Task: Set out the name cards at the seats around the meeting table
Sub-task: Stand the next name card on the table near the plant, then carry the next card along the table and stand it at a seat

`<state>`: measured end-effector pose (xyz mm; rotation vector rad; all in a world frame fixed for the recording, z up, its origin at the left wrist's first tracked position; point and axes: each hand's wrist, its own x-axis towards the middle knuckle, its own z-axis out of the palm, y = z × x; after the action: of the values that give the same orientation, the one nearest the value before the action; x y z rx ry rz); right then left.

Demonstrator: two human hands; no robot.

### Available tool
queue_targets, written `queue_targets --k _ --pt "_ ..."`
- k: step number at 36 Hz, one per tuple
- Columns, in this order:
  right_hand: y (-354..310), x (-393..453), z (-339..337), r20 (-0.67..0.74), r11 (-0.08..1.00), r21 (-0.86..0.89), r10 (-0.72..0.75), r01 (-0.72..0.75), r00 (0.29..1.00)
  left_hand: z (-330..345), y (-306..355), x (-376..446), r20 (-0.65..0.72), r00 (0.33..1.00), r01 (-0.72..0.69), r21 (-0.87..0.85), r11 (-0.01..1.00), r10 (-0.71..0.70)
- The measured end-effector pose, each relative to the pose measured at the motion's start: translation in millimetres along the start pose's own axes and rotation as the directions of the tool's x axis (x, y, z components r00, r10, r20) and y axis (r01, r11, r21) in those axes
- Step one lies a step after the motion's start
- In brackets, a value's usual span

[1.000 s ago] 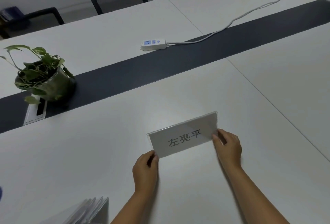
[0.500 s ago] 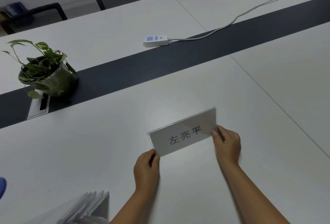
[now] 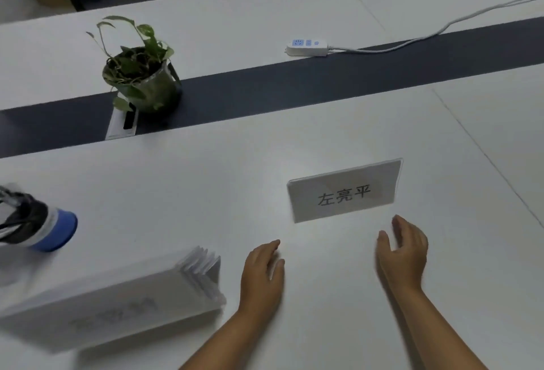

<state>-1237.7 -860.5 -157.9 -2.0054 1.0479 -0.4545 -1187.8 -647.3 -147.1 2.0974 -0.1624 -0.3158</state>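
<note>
Standing card: name card (image 3: 343, 191) upright right of centre frame on the white table (image 3: 206, 193), printed face toward the camera, nothing touching it.
Left hand (image 3: 262, 275): empty, fingers loosely spread, flat and low over the table just below and left of the card.
Right hand (image 3: 404, 251): empty too, palm open and cupped, near the card's lower right corner, apart from it.
Step in hand: this seat looks done, I'd say.
Remaining stock: stack of name cards (image 3: 117, 293) lying lower left of frame, blurred.
Next move: probably a reach left to the stack, peeling off just one holder.
Elsewhere: potted plant (image 3: 141, 75) upper left, power strip (image 3: 307, 47) upper centre.
</note>
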Motion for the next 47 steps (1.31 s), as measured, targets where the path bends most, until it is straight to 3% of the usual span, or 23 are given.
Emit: queue_targets --k 4,7,11,13,15,17,20,23,25,36,47 --pt "-18.3 -50.0 16.4 0.188 0.998 0.014 -0.059 0.057 0.981 -44.9 -27.7 -42.1 0.009 0.993 -0.114 0.005 0.993 0.114" --pt "-42.8 -91.5 34.7 0.347 0.989 0.085 -0.141 0.119 0.927 -81.8 -48.8 -75.4 0.005 0.980 -0.198 0.056 0.979 0.198" --pt "-86.6 -137.7 57.3 0.504 0.964 0.209 -0.252 0.166 0.826 -128.0 -72.9 -114.6 -0.128 0.952 -0.268 0.092 0.959 0.279" --pt "-110.5 -156.8 66.7 0.556 0.952 0.284 -0.259 0.113 0.790 -153.0 -83.9 -124.8 -0.295 0.937 -0.185 0.033 0.982 0.187" --pt "-129.6 -171.1 76.9 0.588 0.950 0.301 -0.250 0.079 0.769 -181.2 -91.8 -127.0 -0.486 0.874 -0.059 -0.062 0.996 0.021" --pt "-145.9 -179.7 86.3 0.612 0.967 0.246 -0.210 0.068 0.762 -208.5 -97.7 -120.8 -0.570 0.810 0.030 -0.191 0.981 -0.136" --pt "-162.1 -188.3 93.0 0.635 0.977 0.209 -0.172 0.047 0.753 -241.0 -98.3 -101.1 -0.396 0.871 0.180 -0.294 0.939 -0.291" --pt "-167.9 -193.1 93.2 0.597 0.970 0.245 -0.160 0.011 0.786 -260.1 -92.3 -80.1 -0.101 0.973 0.172 -0.270 0.947 -0.206" --pt "-170.3 -195.0 91.8 0.573 0.964 0.266 -0.145 -0.015 0.807 -266.4 -92.1 -70.4 -0.002 0.991 0.132 -0.223 0.966 -0.135" --pt "-152.6 -246.8 68.7 0.490 0.942 0.319 -0.065 -0.110 0.870 -288.7 -101.1 -85.0 0.076 0.996 0.068 -0.241 0.968 -0.051" --pt "-77.7 -356.9 -1.5 0.443 0.897 0.367 0.064 -0.246 0.894 -287.5 -108.5 -178.5 0.255 0.960 0.167 -0.179 0.970 -0.118"
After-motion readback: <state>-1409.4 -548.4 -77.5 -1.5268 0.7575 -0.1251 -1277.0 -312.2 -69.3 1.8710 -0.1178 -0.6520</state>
